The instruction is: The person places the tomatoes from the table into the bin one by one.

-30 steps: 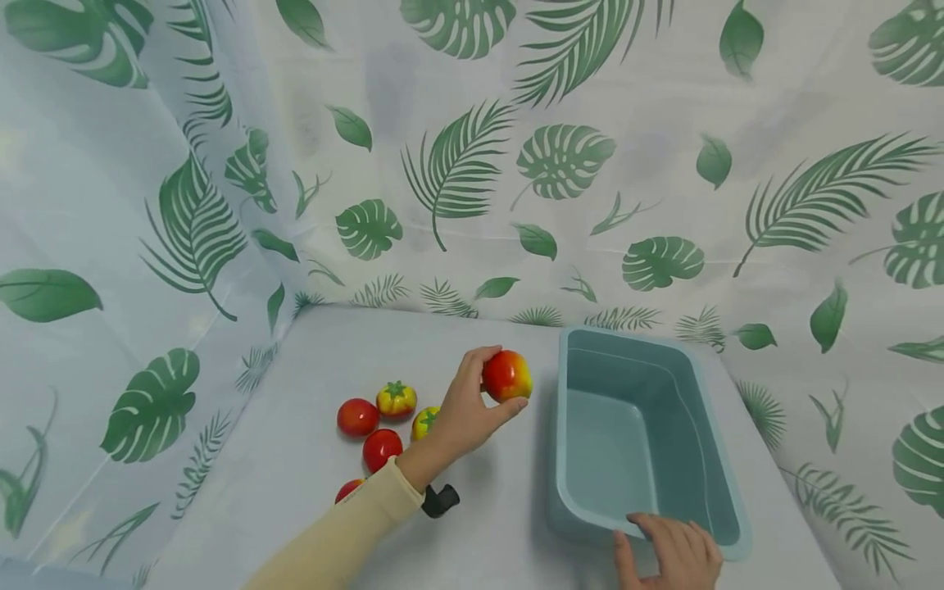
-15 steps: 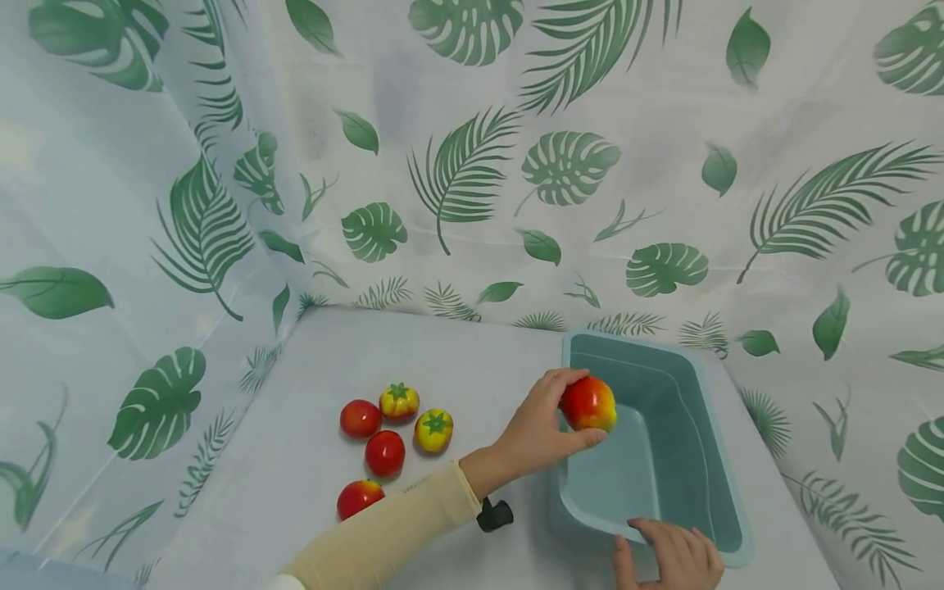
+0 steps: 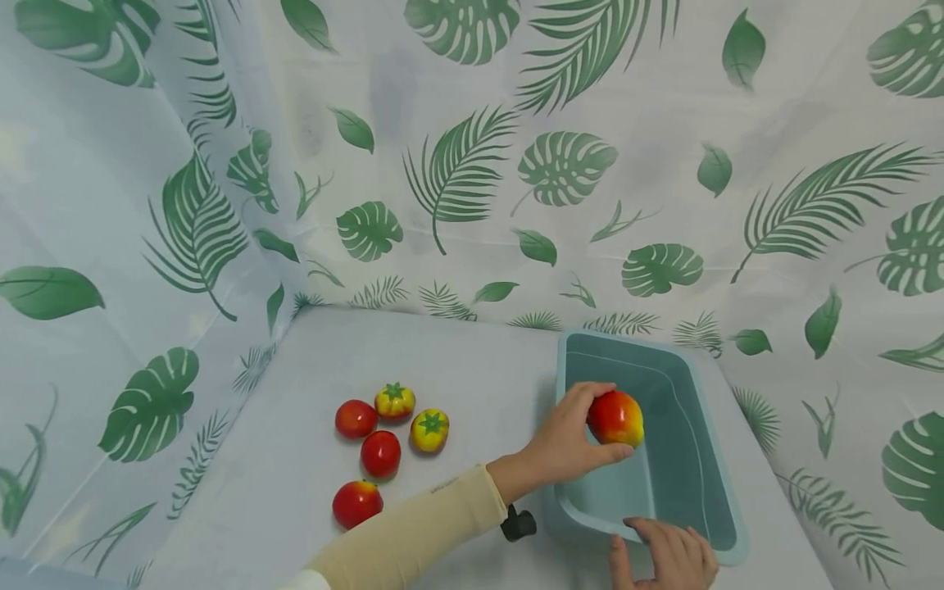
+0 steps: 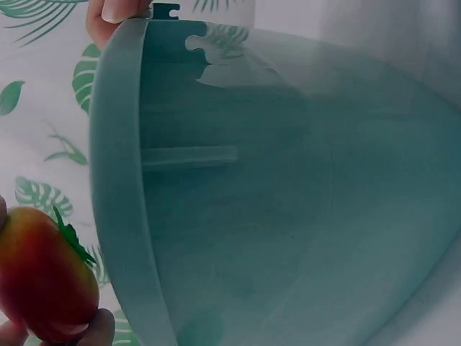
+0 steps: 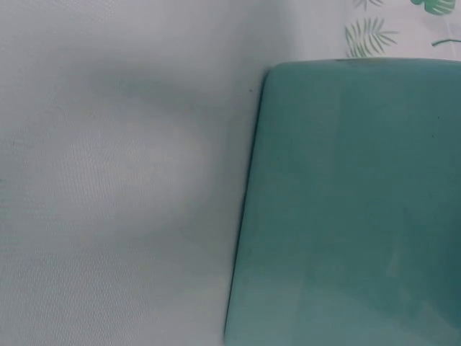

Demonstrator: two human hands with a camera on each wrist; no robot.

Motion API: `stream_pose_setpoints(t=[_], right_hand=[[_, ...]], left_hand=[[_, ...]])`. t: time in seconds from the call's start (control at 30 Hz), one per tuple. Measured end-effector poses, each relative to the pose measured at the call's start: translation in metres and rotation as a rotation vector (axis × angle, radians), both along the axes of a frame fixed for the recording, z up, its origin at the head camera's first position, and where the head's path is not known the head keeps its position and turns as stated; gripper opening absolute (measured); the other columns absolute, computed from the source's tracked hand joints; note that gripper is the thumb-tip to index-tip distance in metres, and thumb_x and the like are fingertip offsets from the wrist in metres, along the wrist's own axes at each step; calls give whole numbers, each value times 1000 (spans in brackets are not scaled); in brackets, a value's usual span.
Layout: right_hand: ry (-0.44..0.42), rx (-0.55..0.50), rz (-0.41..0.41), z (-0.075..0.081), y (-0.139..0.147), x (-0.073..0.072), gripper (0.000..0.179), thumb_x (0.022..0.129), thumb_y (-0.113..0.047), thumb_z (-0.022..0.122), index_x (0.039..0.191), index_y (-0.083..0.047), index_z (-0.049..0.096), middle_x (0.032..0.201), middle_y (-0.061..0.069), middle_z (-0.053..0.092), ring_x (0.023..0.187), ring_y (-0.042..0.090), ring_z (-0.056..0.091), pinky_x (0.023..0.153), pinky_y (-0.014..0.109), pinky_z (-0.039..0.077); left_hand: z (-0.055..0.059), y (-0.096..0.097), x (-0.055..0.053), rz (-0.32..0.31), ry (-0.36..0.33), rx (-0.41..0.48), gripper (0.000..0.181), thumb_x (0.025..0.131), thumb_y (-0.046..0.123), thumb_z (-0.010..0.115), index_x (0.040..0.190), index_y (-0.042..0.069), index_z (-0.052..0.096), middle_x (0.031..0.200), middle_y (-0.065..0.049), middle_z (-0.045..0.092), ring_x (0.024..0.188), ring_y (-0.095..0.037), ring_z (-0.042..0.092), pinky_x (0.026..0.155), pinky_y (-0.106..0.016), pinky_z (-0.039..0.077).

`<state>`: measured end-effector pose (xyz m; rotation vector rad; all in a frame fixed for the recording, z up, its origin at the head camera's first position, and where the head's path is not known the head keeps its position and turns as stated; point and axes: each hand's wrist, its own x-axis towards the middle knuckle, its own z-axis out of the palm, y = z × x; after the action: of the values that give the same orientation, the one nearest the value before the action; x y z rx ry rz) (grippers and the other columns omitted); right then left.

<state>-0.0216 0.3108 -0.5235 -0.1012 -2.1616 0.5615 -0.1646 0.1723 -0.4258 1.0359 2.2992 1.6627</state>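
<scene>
My left hand (image 3: 564, 447) holds a red and yellow tomato (image 3: 618, 418) over the inside of a blue-green plastic tub (image 3: 719, 483), thumb below and fingers above it. In the left wrist view the tomato (image 4: 47, 281) shows its green leafy top, close beside the tub's rim (image 4: 119, 180). At the tub's near edge, my right hand (image 3: 671, 557) grips the rim, with fingers over the inner side and thumb outside. The right wrist view shows only the tub's smooth outer wall (image 5: 346, 209) and the tabletop, with no fingers in it.
Left of the tub lie several more tomatoes: red ones (image 3: 380, 454) and two yellowish ones with green tops (image 3: 429, 431). A black device (image 3: 519, 524) sits at my left wrist. Leaf-patterned cloth (image 3: 472, 164) hangs behind the white table (image 3: 472, 352).
My left hand has carried the tomato rightward from above the table to over the tub, uncovering tomatoes behind the forearm. The right hand has stayed on the rim.
</scene>
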Motion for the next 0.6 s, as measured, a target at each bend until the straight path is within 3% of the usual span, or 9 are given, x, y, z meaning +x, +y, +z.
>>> stream_pose_setpoints(t=[0.23, 0.37, 0.6], right_hand=[[-25, 0, -5, 0, 0, 3, 26, 79, -26, 67, 83, 0, 70, 80, 17, 67, 85, 34, 51, 101, 41, 23], [28, -9, 1, -3, -1, 0, 27, 78, -27, 66, 81, -1, 70, 78, 16, 67, 83, 34, 52, 103, 38, 23], [126, -11, 7, -7, -1, -5, 29, 81, -31, 65, 78, -3, 71, 74, 16, 66, 77, 34, 51, 104, 33, 24]], left_hand=[[-2, 3, 2, 2, -18, -34, 71, 86, 29, 75, 145, 16, 38, 143, 3, 42, 119, -5, 49, 93, -15, 45], [-3, 2, 2, 6, -16, -43, 76, 86, 33, 75, 148, 19, 34, 147, 2, 40, 123, -8, 47, 90, -18, 47], [-4, -6, 2, 25, 13, -67, 79, 88, 40, 71, 151, 19, 31, 152, 7, 33, 137, -10, 36, 106, -33, 41]])
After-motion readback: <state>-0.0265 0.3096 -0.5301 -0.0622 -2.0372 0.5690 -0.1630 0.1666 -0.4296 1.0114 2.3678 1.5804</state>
